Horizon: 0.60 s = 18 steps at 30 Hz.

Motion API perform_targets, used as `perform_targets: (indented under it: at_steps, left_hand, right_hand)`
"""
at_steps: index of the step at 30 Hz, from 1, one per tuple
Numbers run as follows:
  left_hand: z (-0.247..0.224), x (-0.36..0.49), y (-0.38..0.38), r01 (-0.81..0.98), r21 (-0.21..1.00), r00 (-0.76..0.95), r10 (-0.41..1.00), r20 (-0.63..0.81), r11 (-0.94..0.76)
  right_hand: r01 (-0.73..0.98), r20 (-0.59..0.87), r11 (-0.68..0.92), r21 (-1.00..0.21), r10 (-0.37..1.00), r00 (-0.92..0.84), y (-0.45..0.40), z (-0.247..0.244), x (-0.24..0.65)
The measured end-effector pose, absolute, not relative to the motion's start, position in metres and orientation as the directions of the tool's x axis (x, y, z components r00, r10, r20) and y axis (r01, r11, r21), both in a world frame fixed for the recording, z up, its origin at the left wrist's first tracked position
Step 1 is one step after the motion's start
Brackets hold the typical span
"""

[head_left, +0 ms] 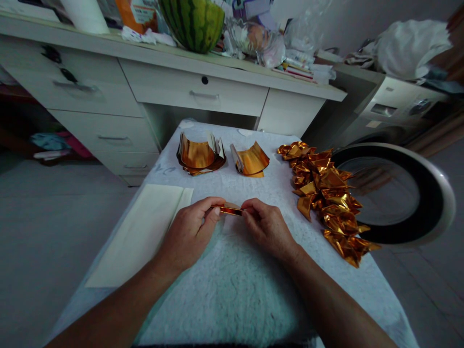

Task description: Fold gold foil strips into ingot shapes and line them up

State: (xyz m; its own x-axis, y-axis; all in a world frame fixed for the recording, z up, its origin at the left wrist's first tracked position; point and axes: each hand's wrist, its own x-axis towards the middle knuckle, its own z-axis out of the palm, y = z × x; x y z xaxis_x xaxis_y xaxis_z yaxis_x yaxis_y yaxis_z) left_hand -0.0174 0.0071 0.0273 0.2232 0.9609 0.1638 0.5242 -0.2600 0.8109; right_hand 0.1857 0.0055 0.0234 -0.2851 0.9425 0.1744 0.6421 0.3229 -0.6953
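Between my two hands, above the middle of the cloth-covered table, is a narrow folded strip of gold foil paper. My left hand pinches its left end between thumb and fingers. The right end is gripped by the curled fingers of my right hand, which partly hide it. Beyond the hands lie two curled stacks of gold foil sheets, a thicker stack and a thinner stack. Folded gold foil pieces are heaped in a row along the table's right side.
A pale paper sheet lies at the left of the table. Behind stands a white desk bearing a cut watermelon and plastic bags. To the right is a washing machine whose round door stands open beside the foil heap.
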Motion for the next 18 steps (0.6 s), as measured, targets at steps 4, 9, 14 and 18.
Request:
perform_targets:
  at_steps: [4, 9, 14, 18]
  left_hand:
    - [0.025, -0.017, 0.008, 0.583, 0.756, 0.245, 0.952, 0.184, -0.297]
    - [0.02, -0.014, 0.01, 0.696, 0.638, 0.269, 0.943, 0.194, -0.33]
    - [0.015, -0.013, 0.01, 0.729, 0.567, 0.3, 0.924, 0.239, -0.383]
    - [0.015, -0.013, 0.01, 0.725, 0.565, 0.332, 0.919, 0.214, -0.394]
  right_hand:
    - [0.637, 0.198, 0.344, -0.69, 0.936, -0.291, 0.006, 0.022, 0.185]
    - [0.641, 0.232, 0.371, -0.672, 0.927, -0.293, 0.007, 0.015, 0.185]
    - [0.639, 0.229, 0.356, -0.682, 0.933, -0.277, 0.007, 0.015, 0.184]
    - [0.658, 0.187, 0.296, -0.692, 0.954, -0.233, 0.006, 0.018, 0.183]
